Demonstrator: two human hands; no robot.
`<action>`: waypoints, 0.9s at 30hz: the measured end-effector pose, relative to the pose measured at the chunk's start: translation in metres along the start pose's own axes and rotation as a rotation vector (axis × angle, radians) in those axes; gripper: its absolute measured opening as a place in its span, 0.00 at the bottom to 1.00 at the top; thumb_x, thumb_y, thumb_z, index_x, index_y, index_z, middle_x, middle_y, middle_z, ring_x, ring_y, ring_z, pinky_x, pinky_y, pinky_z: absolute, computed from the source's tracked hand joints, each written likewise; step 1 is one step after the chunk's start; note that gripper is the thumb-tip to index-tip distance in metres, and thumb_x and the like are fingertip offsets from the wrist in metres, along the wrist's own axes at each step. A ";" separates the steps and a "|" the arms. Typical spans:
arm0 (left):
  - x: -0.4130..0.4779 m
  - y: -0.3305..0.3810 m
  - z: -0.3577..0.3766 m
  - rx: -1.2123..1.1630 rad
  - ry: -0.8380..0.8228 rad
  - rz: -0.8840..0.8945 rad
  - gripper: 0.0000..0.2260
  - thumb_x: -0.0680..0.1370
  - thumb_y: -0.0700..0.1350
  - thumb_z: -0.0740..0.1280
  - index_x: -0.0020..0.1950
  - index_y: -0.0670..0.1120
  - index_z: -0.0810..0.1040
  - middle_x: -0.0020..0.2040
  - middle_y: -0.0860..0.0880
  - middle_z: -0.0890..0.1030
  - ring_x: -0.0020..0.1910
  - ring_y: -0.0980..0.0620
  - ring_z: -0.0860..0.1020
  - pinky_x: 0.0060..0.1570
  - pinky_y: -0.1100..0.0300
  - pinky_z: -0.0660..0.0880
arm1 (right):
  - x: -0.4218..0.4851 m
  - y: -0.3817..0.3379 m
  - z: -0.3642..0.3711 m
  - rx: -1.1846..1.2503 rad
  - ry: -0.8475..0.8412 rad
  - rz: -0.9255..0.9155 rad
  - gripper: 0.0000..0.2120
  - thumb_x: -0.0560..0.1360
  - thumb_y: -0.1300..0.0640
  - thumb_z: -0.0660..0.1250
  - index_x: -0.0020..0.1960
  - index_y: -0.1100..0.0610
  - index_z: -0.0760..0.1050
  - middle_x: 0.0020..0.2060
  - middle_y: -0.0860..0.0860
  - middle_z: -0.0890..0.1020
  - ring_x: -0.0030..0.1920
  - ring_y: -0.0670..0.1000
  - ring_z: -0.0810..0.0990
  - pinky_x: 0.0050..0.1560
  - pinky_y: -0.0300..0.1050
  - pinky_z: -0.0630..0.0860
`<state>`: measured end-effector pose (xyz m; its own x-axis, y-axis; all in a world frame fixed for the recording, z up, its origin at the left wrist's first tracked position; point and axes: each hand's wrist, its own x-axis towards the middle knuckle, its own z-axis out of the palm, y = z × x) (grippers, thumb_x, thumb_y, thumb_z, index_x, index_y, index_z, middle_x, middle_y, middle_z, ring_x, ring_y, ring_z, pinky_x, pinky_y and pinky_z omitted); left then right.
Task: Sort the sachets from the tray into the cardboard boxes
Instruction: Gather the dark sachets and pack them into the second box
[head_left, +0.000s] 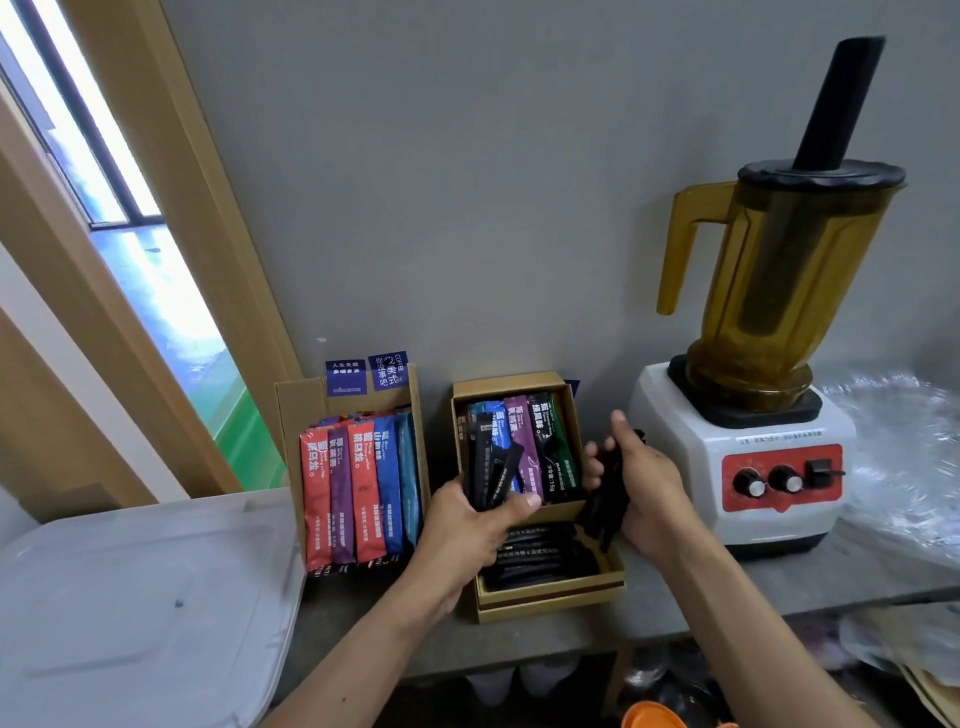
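Two cardboard boxes stand against the wall. The left box (291, 415) holds red, purple and blue sachets (358, 493) upright. The right box (569, 400) holds blue, purple, black and green sachets (540, 447). Below it lies a shallow cardboard tray (550, 603) with several black sachets (540, 556). My left hand (478, 525) grips a few black sachets (491, 473) at the right box's front left corner. My right hand (644, 483) holds a bunch of black sachets (602, 509) just right of that box.
A blender (748, 447) with an amber jug stands close to my right hand. A translucent plastic lid (140, 597) covers the counter's left part. Crinkled clear plastic (904, 447) lies at far right. An orange object (654, 717) shows below the counter edge.
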<state>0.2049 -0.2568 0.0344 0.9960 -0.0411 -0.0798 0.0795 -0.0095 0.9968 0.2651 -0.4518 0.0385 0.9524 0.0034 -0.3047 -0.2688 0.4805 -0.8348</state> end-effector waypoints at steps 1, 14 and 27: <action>-0.001 0.000 0.001 0.018 -0.033 0.010 0.09 0.75 0.45 0.77 0.49 0.46 0.80 0.27 0.55 0.73 0.24 0.59 0.68 0.25 0.65 0.64 | 0.000 0.001 0.004 0.095 0.000 0.034 0.17 0.82 0.44 0.65 0.41 0.55 0.74 0.36 0.54 0.81 0.34 0.51 0.78 0.41 0.47 0.76; -0.004 0.006 0.005 0.093 -0.046 0.085 0.19 0.68 0.45 0.83 0.55 0.43 0.83 0.44 0.50 0.86 0.34 0.63 0.81 0.33 0.72 0.74 | -0.010 0.020 0.018 -0.100 -0.131 -0.040 0.25 0.81 0.35 0.59 0.42 0.56 0.75 0.49 0.62 0.86 0.49 0.58 0.87 0.55 0.55 0.81; 0.005 0.001 0.000 0.048 0.135 0.079 0.06 0.82 0.42 0.69 0.57 0.43 0.80 0.44 0.43 0.88 0.27 0.56 0.71 0.27 0.66 0.68 | -0.010 0.002 0.004 -0.267 -0.257 -0.083 0.21 0.76 0.40 0.71 0.51 0.60 0.79 0.35 0.51 0.75 0.30 0.45 0.67 0.30 0.38 0.64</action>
<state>0.2095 -0.2574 0.0348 0.9958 0.0915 0.0035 0.0020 -0.0596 0.9982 0.2557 -0.4475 0.0421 0.9684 0.2102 -0.1340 -0.1846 0.2429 -0.9523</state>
